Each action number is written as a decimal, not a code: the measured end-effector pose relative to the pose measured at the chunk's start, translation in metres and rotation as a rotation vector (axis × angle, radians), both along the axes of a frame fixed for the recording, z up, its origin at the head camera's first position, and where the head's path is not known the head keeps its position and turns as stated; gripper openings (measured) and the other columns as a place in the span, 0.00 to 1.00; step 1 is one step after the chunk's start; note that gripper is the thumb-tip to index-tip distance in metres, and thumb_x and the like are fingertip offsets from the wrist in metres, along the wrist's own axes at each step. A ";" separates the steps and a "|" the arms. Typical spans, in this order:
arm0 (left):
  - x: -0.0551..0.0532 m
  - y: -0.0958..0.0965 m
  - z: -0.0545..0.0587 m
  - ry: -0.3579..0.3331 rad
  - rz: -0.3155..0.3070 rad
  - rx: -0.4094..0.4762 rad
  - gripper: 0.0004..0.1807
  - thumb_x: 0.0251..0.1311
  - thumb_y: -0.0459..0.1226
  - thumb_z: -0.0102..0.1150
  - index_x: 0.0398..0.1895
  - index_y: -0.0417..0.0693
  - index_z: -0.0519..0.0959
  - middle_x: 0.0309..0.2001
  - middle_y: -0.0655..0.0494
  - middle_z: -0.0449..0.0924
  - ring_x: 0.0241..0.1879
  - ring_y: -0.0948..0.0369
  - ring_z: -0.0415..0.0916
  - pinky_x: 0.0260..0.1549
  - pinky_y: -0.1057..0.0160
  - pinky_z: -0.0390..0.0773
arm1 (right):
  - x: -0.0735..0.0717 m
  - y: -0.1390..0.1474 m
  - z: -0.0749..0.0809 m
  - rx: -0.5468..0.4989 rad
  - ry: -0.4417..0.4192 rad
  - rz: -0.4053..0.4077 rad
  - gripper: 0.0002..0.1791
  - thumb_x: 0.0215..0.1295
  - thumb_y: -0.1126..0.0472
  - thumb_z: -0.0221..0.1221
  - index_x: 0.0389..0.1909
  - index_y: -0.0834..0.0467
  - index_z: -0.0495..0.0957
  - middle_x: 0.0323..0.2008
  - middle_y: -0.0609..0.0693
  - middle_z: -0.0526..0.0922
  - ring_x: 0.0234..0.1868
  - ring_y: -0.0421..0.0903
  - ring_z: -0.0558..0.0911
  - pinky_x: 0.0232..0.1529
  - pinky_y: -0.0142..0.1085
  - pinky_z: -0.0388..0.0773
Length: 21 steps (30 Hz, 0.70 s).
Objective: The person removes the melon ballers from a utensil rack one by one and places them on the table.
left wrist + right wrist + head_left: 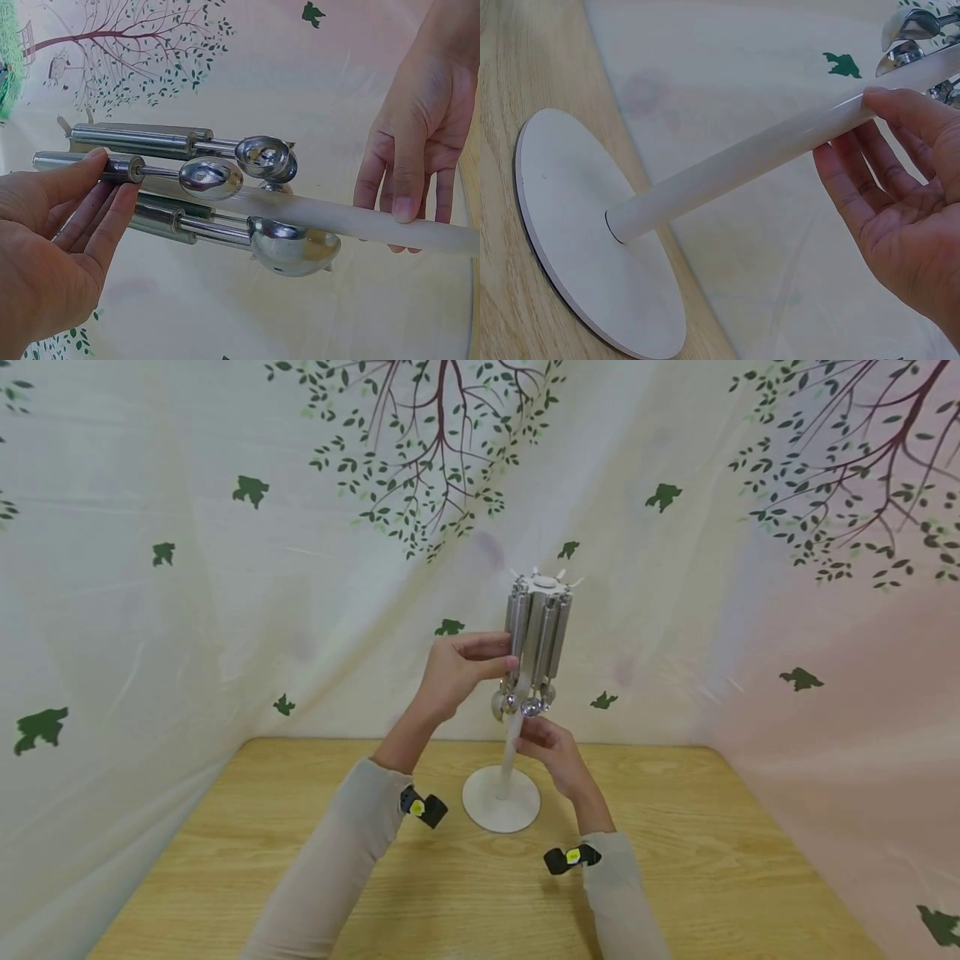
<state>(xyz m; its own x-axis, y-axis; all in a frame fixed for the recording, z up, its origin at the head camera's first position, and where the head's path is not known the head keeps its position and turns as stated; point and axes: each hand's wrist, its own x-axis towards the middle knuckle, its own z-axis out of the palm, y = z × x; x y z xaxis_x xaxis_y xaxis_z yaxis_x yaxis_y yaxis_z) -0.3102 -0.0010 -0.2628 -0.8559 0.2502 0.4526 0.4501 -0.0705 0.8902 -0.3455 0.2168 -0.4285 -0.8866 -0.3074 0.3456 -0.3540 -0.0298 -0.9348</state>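
Note:
A white stand [510,752] bears several shiny metal scoops with thick cylindrical handles, hanging bowl-down from hooks at its top. My left hand [453,672] pinches the handle of one scoop [211,178] between thumb and fingers, on the stand's left side. Close to it in the left wrist view are a larger round-bowled scoop [296,249] and a small deep-bowled scoop [262,156]. Below the bowls, my right hand [555,752] holds the white pole [735,169], thumb on one side and fingers on the other.
The stand's round flat base [487,814] rests on a wooden table [660,843]. Behind the table hangs a pale curtain [360,577] printed with branches and green leaves. Each forearm wears a black wrist strap over or near its light sleeve.

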 end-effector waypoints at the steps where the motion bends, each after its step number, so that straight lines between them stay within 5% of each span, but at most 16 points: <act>1: 0.001 -0.001 0.000 -0.002 0.002 -0.003 0.20 0.59 0.30 0.71 0.56 0.39 0.84 0.51 0.41 0.87 0.49 0.51 0.88 0.52 0.56 0.86 | 0.000 0.000 0.000 -0.002 0.002 0.003 0.24 0.71 0.70 0.60 0.65 0.73 0.70 0.51 0.48 0.84 0.50 0.39 0.84 0.55 0.34 0.84; 11: 0.001 -0.023 -0.015 -0.029 0.001 0.025 0.20 0.60 0.27 0.69 0.56 0.34 0.82 0.47 0.40 0.88 0.39 0.59 0.89 0.48 0.56 0.88 | 0.000 0.001 -0.001 -0.031 0.021 0.026 0.20 0.70 0.71 0.60 0.61 0.71 0.73 0.47 0.40 0.86 0.49 0.39 0.84 0.54 0.33 0.84; 21: -0.004 -0.048 -0.058 -0.202 0.041 0.006 0.20 0.61 0.26 0.68 0.57 0.31 0.80 0.40 0.49 0.90 0.35 0.62 0.88 0.46 0.59 0.88 | 0.001 0.001 0.000 -0.032 0.003 0.013 0.23 0.69 0.71 0.60 0.62 0.76 0.70 0.45 0.40 0.86 0.48 0.39 0.84 0.54 0.33 0.84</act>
